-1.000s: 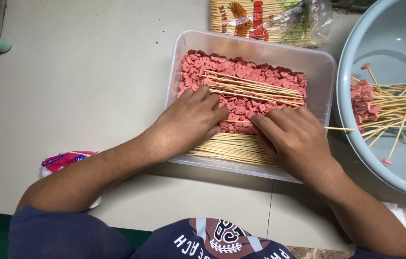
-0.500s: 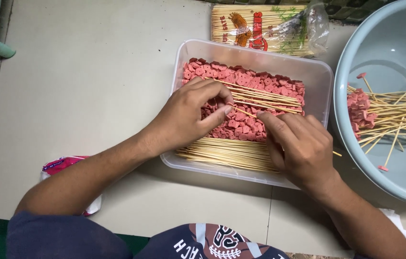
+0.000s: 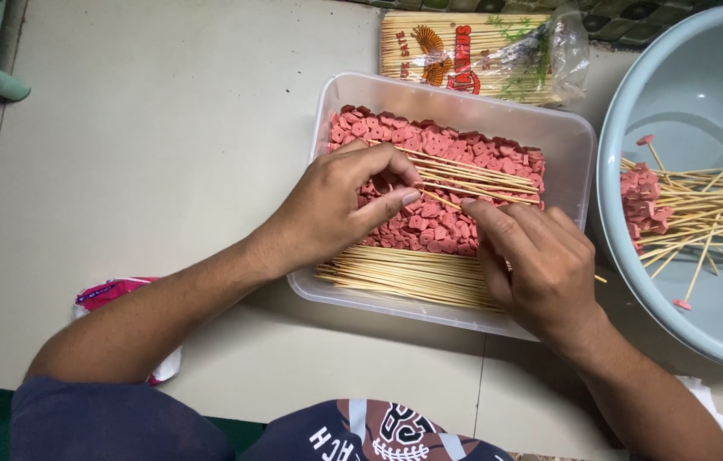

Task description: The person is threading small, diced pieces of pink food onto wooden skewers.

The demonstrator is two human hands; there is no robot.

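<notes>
Work surface is a pale tiled floor (image 3: 148, 154), viewed from above. A clear plastic tub (image 3: 566, 137) sits at centre, holding pink sausage slices (image 3: 430, 145) across its far part and a bundle of bamboo skewers (image 3: 404, 273) along its near edge. The left hand (image 3: 336, 213) is over the slices, thumb and fingertips pinched together on a slice. The right hand (image 3: 532, 265) is just beside it, fingers closed on a single skewer (image 3: 440, 201) whose tip points toward the left hand's fingertips. A grey-blue basin (image 3: 703, 77) stands to the right, containing loaded skewers (image 3: 660, 201). A packet of skewers (image 3: 472, 55) lies beyond the tub.
</notes>
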